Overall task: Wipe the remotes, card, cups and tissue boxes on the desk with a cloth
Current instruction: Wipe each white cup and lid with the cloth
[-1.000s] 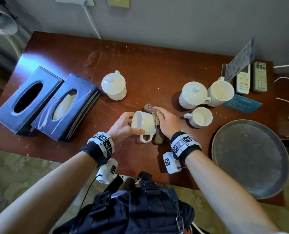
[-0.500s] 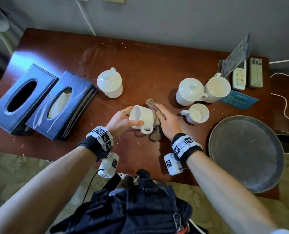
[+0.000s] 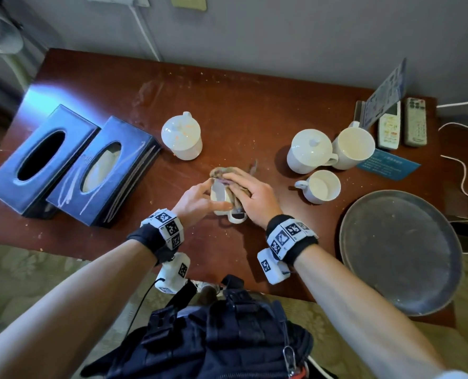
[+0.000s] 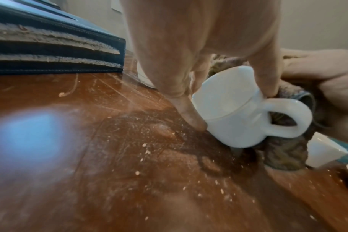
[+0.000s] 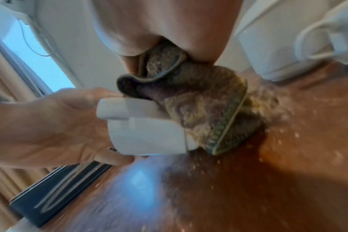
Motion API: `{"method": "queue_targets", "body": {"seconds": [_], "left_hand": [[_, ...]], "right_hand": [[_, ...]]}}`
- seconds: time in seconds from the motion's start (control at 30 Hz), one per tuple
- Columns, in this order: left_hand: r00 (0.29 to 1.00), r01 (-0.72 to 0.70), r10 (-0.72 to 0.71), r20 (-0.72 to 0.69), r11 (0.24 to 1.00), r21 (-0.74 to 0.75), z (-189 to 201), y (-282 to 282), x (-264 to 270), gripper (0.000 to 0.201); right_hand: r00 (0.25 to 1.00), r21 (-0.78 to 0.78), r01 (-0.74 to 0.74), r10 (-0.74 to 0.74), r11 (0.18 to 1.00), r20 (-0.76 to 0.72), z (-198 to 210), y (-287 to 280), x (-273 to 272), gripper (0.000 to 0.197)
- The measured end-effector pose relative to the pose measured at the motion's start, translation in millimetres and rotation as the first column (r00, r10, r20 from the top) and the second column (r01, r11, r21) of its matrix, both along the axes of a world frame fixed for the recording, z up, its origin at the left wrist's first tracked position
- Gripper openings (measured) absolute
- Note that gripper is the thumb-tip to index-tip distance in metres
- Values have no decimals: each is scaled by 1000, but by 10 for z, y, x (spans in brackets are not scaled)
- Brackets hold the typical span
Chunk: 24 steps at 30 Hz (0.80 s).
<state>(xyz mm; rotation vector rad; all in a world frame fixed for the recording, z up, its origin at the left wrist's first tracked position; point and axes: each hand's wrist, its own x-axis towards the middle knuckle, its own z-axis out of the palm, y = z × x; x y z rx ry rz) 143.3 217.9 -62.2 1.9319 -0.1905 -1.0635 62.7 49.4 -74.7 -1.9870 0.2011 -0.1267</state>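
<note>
My left hand [image 3: 200, 199] grips a small white cup [image 3: 221, 198] tipped on its side just above the desk, its handle [image 4: 286, 119] towards me. Thumb and fingers [image 4: 189, 113] clamp its rim. My right hand [image 3: 254, 195] presses a brownish cloth [image 3: 228, 172] over the cup's bottom and side; the cloth [image 5: 205, 109] wraps the cup [image 5: 145, 133] and hangs onto the wood. Three more white cups [image 3: 321, 186] [image 3: 354, 144] [image 3: 310, 151] stand to the right, a lidded one [image 3: 182, 138] behind. Two dark tissue boxes [image 3: 101, 170] [image 3: 38, 160] lie left. Two remotes [image 3: 390, 127] [image 3: 416, 121] and a blue card [image 3: 388, 165] sit far right.
A round dark tray [image 3: 399, 250] lies at the desk's right front. A standing leaflet [image 3: 385, 94] leans by the remotes. White cables [image 3: 462, 170] trail off the right edge. Crumbs and dust speckle the brown desk [image 3: 227, 105]. A dark bag [image 3: 213, 332] hangs at my waist.
The cloth has moved up over the top of the cup, and my right hand has slid farther over it. My left hand has turned the cup, so its opening shows less.
</note>
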Motion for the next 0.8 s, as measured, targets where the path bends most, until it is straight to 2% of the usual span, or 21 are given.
{"method": "queue_targets", "body": {"seconds": [0.03, 0.13, 0.17, 0.23, 0.33, 0.37, 0.43, 0.53, 0.6, 0.7, 0.73, 0.8], "left_hand": [[1000, 8, -8, -1, 1000, -5, 16, 11, -20, 95], [1000, 12, -12, 10, 1000, -14, 75, 20, -64, 61], [1000, 19, -19, 4, 1000, -18, 87, 21, -69, 56], [999, 44, -44, -5, 999, -23, 99, 17, -61, 58], [996, 87, -86, -20, 996, 10, 97, 30, -20, 94], [995, 93, -92, -40, 995, 24, 114, 28, -16, 100], [997, 61, -58, -55, 996, 59, 121, 19, -6, 91], [999, 41, -41, -1, 985, 165, 139, -46, 4, 74], [999, 30, -38, 32, 977, 212, 143, -99, 7, 81], [997, 28, -46, 62, 965, 261, 218, -153, -8, 103], [995, 39, -64, 83, 961, 273, 236, -168, -10, 104], [979, 65, -118, 167, 954, 294, 275, -220, -21, 91]], "right_hand": [[1000, -7, 4, -4, 1000, 4, -7, 28, -23, 27], [995, 21, 97, -96, 995, -40, -45, -40, -52, 27], [989, 31, 132, -129, 991, -73, -63, -86, -43, 27], [976, 19, 172, -168, 985, -138, -106, -152, -32, 28], [962, 42, 207, -196, 977, -189, -150, -158, -80, 30], [960, 54, 217, -203, 975, -192, -149, -148, -109, 31], [962, 51, 218, -206, 975, -181, -141, -115, -169, 32], [966, 41, 210, -201, 977, -162, -130, -93, -217, 32], [963, 57, 219, -206, 974, -174, -104, -102, -229, 31], [938, 89, 295, -270, 951, -217, -61, -158, -268, 31], [927, 96, 330, -303, 939, -222, -52, -183, -283, 32], [904, 103, 395, -366, 913, -222, -28, -239, -306, 34]]}}
